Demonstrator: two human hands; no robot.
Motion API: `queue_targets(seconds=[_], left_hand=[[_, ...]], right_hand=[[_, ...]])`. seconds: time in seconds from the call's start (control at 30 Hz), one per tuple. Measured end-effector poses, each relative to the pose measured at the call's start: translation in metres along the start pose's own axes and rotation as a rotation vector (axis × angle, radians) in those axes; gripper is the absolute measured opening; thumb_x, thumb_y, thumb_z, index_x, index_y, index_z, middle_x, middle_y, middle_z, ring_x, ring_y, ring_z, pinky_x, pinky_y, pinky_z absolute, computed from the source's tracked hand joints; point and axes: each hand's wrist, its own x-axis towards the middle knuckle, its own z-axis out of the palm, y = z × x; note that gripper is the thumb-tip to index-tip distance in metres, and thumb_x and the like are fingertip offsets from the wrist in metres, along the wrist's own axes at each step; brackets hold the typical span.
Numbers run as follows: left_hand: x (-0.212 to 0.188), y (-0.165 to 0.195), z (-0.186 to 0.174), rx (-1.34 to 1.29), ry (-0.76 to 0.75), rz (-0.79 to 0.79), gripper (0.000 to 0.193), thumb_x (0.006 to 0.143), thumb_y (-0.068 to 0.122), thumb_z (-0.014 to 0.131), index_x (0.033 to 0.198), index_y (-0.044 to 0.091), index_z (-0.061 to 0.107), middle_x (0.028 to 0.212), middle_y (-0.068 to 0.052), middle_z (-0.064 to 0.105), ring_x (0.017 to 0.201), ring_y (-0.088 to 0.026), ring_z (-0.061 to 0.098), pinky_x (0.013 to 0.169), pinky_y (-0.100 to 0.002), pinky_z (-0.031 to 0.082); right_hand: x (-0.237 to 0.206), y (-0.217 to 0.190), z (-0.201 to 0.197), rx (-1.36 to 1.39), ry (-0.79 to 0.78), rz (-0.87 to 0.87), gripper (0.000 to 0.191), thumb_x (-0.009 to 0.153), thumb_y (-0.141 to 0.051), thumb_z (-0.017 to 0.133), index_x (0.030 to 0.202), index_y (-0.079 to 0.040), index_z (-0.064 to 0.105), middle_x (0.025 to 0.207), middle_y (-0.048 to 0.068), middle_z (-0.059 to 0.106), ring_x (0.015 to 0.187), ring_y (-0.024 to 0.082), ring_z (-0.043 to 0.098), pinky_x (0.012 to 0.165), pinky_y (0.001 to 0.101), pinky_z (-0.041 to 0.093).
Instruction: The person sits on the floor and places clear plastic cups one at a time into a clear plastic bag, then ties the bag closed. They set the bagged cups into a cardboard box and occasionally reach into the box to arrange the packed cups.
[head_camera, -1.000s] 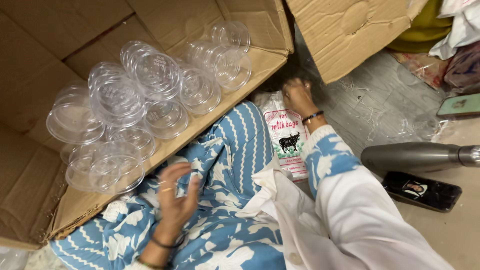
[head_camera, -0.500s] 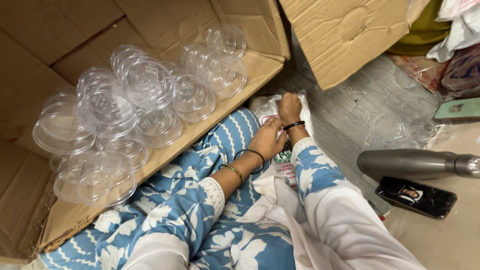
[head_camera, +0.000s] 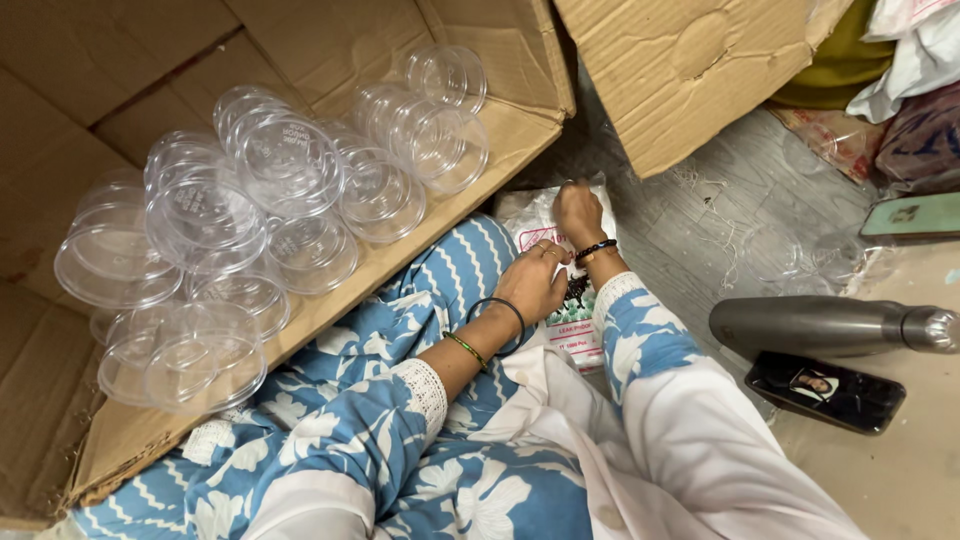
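A white plastic packet (head_camera: 575, 330) with red print lies on the floor past my knee. My right hand (head_camera: 580, 212) pinches its far top edge, fingers closed on the plastic. My left hand (head_camera: 533, 281) rests on the packet's middle, close beside the right wrist, fingers curled against it. Both wrists wear bangles and thread bands. My blue and white patterned clothing fills the lower part of the head view.
A flattened cardboard box (head_camera: 120, 440) on the left holds several stacks of clear plastic cups (head_camera: 290, 165). Another cardboard flap (head_camera: 690, 80) hangs above the packet. To the right lie a grey metal bottle (head_camera: 820, 327), a dark phone (head_camera: 825, 390) and loose clear lids (head_camera: 775, 250).
My left hand has come up from my lap to the packet beside my right hand. My right hand has stayed at the packet's far top edge.
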Motion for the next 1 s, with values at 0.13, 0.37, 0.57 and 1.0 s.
queue_targets(seconds=[0.13,0.37,0.57,1.0], left_hand=[[-0.003,0.001,0.000,0.029,0.001,0.010,0.019,0.087,0.010,0.065,0.105,0.006,0.067,0.109,-0.017,0.068,0.099,-0.038,0.068,0.089,-0.045,0.054],[0.000,-0.001,0.001,0.040,0.002,0.034,0.019,0.086,0.010,0.065,0.104,0.005,0.067,0.108,-0.018,0.067,0.096,-0.039,0.067,0.087,-0.046,0.054],[-0.001,0.000,0.002,0.060,-0.012,0.041,0.017,0.087,0.010,0.065,0.103,0.004,0.067,0.107,-0.019,0.067,0.095,-0.039,0.067,0.087,-0.046,0.054],[0.007,-0.014,0.020,0.136,-0.023,-0.035,0.036,0.083,0.005,0.063,0.119,0.001,0.060,0.124,-0.022,0.061,0.104,-0.042,0.066,0.094,-0.048,0.052]], right_hand=[[0.005,0.006,0.006,-0.113,0.091,-0.121,0.013,0.076,0.005,0.062,0.081,0.001,0.074,0.097,0.029,0.070,0.086,0.047,0.071,0.070,0.0516,0.059],[0.019,0.007,-0.011,-0.078,-0.067,-0.156,0.011,0.082,-0.004,0.067,0.082,0.001,0.077,0.088,0.030,0.070,0.083,0.046,0.071,0.074,0.0521,0.058],[0.028,0.002,-0.012,-0.141,-0.110,-0.215,0.012,0.081,-0.006,0.069,0.085,0.002,0.077,0.090,0.030,0.070,0.085,0.045,0.072,0.075,0.0511,0.059],[-0.007,0.011,-0.050,0.119,0.012,-0.453,0.014,0.085,-0.011,0.069,0.087,0.001,0.063,0.087,0.025,0.068,0.079,0.046,0.066,0.070,0.0543,0.053]])
